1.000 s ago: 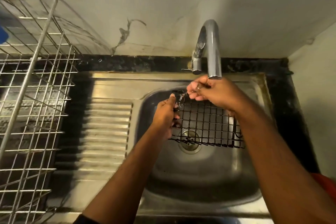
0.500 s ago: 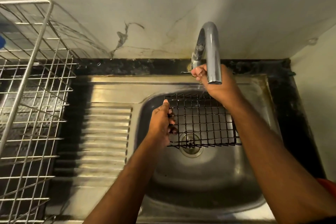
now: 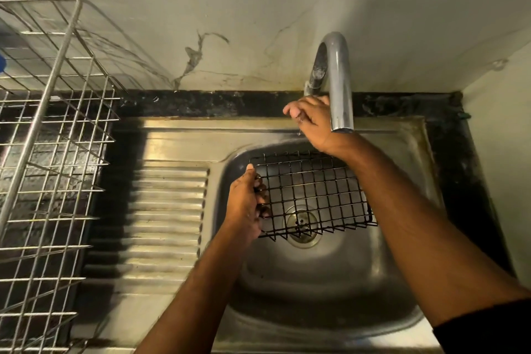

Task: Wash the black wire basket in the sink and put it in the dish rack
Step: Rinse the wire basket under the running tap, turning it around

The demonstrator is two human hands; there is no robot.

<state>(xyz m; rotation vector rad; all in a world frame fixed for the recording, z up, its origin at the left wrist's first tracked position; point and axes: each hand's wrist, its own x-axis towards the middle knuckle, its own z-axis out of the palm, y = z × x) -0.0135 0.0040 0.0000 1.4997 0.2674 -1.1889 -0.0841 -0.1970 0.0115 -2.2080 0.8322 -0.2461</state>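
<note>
The black wire basket (image 3: 313,195) hangs level over the steel sink (image 3: 316,282), above the drain (image 3: 301,224). My left hand (image 3: 247,204) grips its left edge, fingers hooked through the mesh. My right hand (image 3: 310,121) is off the basket, up at the base of the curved faucet (image 3: 339,80), its fingers curled at the small tap lever, which they hide. No water stream shows below the spout. The silver wire dish rack (image 3: 51,181) stands at the far left on the counter.
A ribbed steel drainboard (image 3: 166,210) lies between the sink bowl and the rack. A black stone counter strip (image 3: 230,103) runs along the marble wall behind. A side wall closes in at the right.
My right hand let go of the basket's far edge and rose to the faucet's base. The left hand kept its hold and the basket tilted flatter over the drain.
</note>
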